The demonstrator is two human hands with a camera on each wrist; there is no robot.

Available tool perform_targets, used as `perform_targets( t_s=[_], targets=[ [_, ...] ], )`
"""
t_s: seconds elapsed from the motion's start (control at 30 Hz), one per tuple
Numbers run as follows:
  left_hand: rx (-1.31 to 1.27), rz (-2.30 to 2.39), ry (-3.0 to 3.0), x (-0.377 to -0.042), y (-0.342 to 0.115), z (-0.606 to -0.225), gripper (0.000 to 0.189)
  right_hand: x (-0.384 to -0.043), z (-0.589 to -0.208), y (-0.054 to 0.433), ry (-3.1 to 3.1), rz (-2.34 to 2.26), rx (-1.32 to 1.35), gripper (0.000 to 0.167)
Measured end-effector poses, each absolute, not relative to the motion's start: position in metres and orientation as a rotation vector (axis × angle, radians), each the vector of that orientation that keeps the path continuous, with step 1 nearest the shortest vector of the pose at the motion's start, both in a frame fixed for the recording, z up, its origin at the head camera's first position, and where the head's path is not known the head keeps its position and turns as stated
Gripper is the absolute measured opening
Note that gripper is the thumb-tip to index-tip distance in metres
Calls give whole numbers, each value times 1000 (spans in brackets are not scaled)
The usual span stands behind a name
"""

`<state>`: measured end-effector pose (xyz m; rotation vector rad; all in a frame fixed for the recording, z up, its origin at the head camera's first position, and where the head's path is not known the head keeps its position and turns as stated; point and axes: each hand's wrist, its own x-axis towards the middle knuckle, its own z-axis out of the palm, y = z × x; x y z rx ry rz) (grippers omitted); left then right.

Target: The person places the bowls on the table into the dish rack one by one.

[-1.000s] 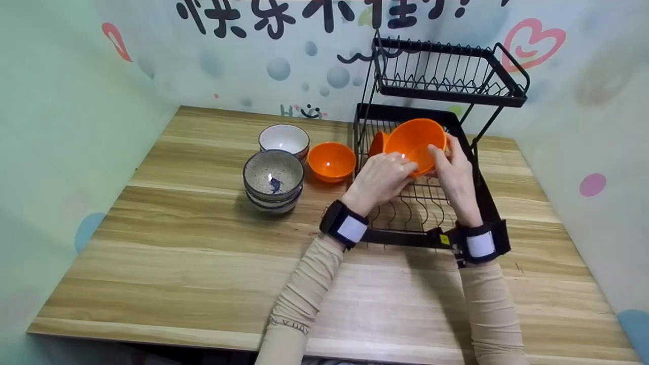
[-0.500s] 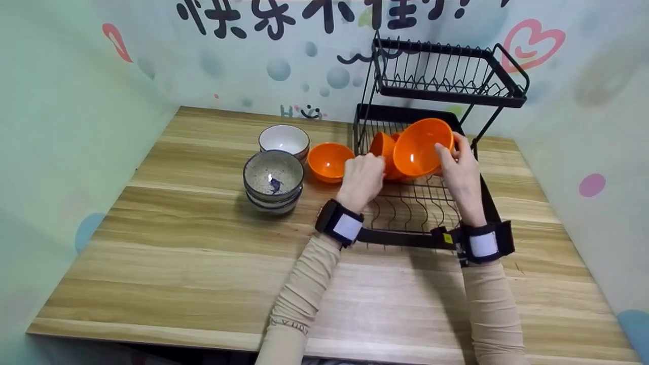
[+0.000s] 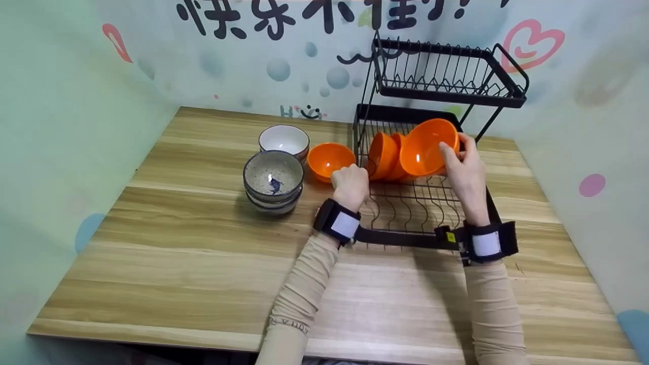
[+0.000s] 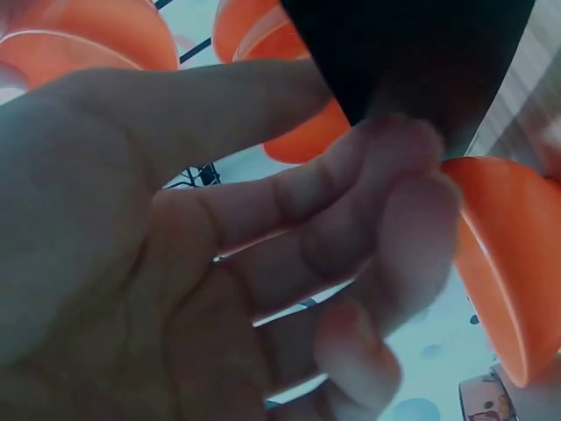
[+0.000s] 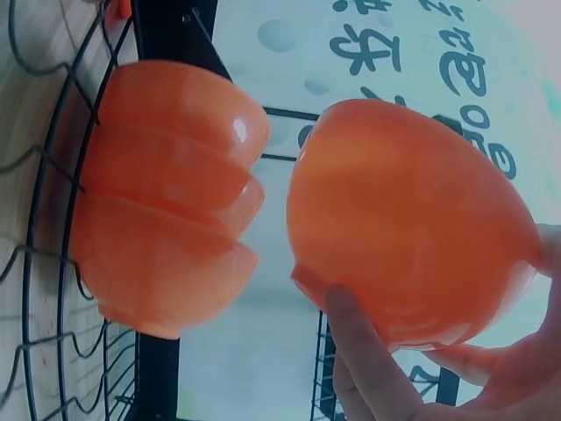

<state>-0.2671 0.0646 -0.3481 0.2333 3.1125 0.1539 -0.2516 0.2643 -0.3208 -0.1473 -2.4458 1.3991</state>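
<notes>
Bowls (image 3: 384, 154) stand in the rack (image 3: 400, 112), nine o'clock of the orange bowl (image 3: 430, 148) the right hand (image 3: 466, 175) pinches; an unracked bowl (image 3: 327, 157) sits eleven o'clock of the loosely curled, seemingly empty left hand (image 3: 351, 186).

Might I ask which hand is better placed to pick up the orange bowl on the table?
Probably the left hand: it is beside the table bowl with nothing visible in its grasp, while the right hand, farther off, grips another orange bowl at the rack.
</notes>
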Motion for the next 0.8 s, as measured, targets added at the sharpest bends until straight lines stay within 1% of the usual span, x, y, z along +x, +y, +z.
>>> perform_targets(
  t_s=[0.4,0.57,0.8],
  targets=[
    [232,198,3114,-268,64,-349,25,-256,-318,284,-2498,1241,-278,60],
    [228,219,3105,-269,64,-349,25,-264,-309,293,-2540,1112,-340,67],
    [235,245,3085,-270,63,-350,25,-276,-303,296,-2619,895,-362,69]
  ],
)
